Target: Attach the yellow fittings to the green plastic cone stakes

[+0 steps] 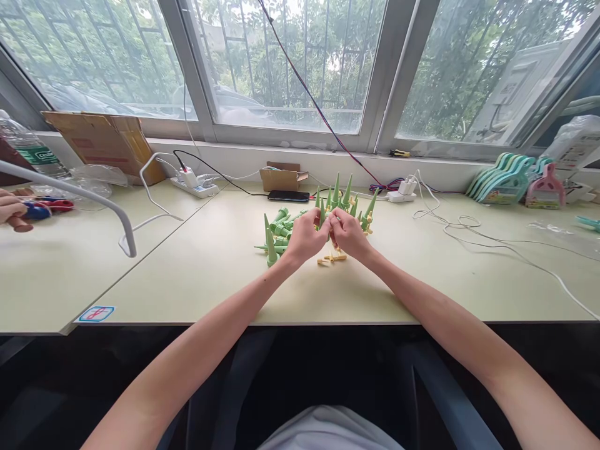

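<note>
My left hand (307, 236) and my right hand (345, 234) meet over the middle of a pale green table (422, 281), both with fingers curled around a small green piece that I can barely see between them. Behind and to the left of my hands lies a pile of green cone-shaped spikes (280, 234); several more spikes (344, 194) stand upright just behind my fingers. Small yellow plastic parts (332, 257) lie on the table under my hands.
A black phone (288, 195) and small cardboard box (281, 177) lie behind the pile. Power strips (193, 184) and white cables (492, 234) run along the back. Another person's hand (13, 211) is at far left. A white tube (94, 203) arches over the left table.
</note>
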`<state>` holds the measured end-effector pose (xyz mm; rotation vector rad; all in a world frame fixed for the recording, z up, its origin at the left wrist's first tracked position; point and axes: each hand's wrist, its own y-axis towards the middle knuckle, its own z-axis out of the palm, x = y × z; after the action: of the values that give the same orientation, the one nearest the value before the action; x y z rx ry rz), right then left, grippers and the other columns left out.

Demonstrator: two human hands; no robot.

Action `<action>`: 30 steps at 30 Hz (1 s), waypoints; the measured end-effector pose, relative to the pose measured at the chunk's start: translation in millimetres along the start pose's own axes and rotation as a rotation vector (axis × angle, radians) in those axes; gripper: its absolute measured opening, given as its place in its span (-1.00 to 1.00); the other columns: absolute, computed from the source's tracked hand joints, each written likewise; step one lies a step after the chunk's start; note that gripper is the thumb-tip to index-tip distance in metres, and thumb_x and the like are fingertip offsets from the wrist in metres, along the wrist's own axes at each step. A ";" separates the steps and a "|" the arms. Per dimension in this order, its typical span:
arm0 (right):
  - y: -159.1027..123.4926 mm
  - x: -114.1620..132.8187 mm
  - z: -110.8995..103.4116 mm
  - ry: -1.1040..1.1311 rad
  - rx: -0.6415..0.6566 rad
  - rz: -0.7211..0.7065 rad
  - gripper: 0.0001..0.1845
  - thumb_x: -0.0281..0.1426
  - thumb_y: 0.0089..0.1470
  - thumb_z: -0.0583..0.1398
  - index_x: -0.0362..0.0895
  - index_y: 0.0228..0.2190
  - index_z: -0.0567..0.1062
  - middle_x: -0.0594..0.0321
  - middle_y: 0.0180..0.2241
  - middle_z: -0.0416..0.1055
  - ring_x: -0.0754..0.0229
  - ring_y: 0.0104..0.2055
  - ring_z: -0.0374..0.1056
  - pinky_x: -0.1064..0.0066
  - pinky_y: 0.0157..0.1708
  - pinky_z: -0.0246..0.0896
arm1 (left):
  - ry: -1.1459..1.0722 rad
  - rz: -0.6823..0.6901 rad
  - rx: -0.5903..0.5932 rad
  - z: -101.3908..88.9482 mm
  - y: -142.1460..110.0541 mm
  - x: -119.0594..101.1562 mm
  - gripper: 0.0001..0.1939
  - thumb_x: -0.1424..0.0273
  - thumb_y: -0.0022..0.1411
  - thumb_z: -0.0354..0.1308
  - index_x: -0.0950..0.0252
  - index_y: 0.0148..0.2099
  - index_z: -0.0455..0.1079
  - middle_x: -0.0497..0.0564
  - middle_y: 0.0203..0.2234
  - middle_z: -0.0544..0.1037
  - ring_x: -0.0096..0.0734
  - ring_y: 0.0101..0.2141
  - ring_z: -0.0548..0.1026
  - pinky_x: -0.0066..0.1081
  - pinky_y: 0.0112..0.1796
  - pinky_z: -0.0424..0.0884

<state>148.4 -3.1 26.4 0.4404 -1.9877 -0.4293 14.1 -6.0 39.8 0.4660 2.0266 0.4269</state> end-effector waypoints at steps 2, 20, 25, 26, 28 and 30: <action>-0.2 1.0 0.0 -0.001 0.004 -0.003 -0.71 -0.26 0.27 -0.02 -0.04 -0.50 0.18 0.43 -0.73 0.18 0.26 -0.74 0.20 0.42 -0.65 0.09 | 0.013 0.002 -0.001 -0.6 -0.3 -0.5 -0.83 0.30 0.22 0.06 0.25 -0.39 0.30 0.00 -0.50 0.47 -0.41 -0.48 0.36 -0.40 -0.47 0.18; 0.6 -6.0 -0.8 0.065 0.051 -0.020 -0.69 -0.23 0.29 -0.01 -0.05 -0.49 0.17 0.45 -0.74 0.19 0.30 -0.74 0.20 0.48 -0.69 0.09 | 0.118 0.099 0.021 -3.5 -4.1 -6.0 -0.86 0.37 0.25 0.01 0.26 -0.35 0.30 -0.02 -0.48 0.47 -0.49 -0.57 0.26 -0.41 -0.48 0.17; 1.4 -6.5 -1.1 0.084 0.043 -0.011 -0.74 -0.28 0.26 0.00 -0.06 -0.47 0.20 0.46 -0.73 0.17 0.32 -0.76 0.17 0.48 -0.71 0.05 | 0.112 0.142 0.007 -1.1 -4.1 -2.8 -0.86 0.36 0.25 0.02 0.25 -0.37 0.27 -0.04 -0.52 0.41 -0.48 -0.57 0.25 -0.42 -0.48 0.16; 1.6 -6.3 -1.1 0.084 0.042 -0.008 -0.75 -0.29 0.25 0.00 -0.06 -0.47 0.19 0.46 -0.73 0.16 0.32 -0.76 0.16 0.48 -0.71 0.04 | 0.110 0.146 0.005 -0.9 -4.1 -2.2 -0.85 0.35 0.25 0.02 0.25 -0.38 0.26 -0.06 -0.55 0.38 -0.49 -0.58 0.24 -0.42 -0.48 0.16; 1.9 -6.1 -1.1 0.091 0.040 0.001 -0.76 -0.31 0.24 0.01 -0.05 -0.47 0.19 0.47 -0.73 0.14 0.32 -0.77 0.15 0.48 -0.73 0.02 | 0.111 0.152 0.002 -0.4 -4.0 -1.5 -0.82 0.34 0.25 0.03 0.24 -0.41 0.20 -0.09 -0.60 0.31 -0.51 -0.62 0.19 -0.42 -0.50 0.13; 2.2 -6.4 -0.8 0.100 0.038 0.010 -0.77 -0.31 0.24 0.01 -0.05 -0.48 0.19 0.47 -0.73 0.12 0.32 -0.77 0.14 0.47 -0.73 0.01 | 0.114 0.157 -0.006 0.1 -3.8 -1.0 -0.78 0.33 0.25 0.04 0.23 -0.44 0.14 -0.12 -0.63 0.25 -0.52 -0.64 0.15 -0.42 -0.51 0.11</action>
<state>151.6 1.8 22.9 0.4671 -1.9031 -0.3568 14.0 -9.7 38.7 0.6119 2.1052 0.5661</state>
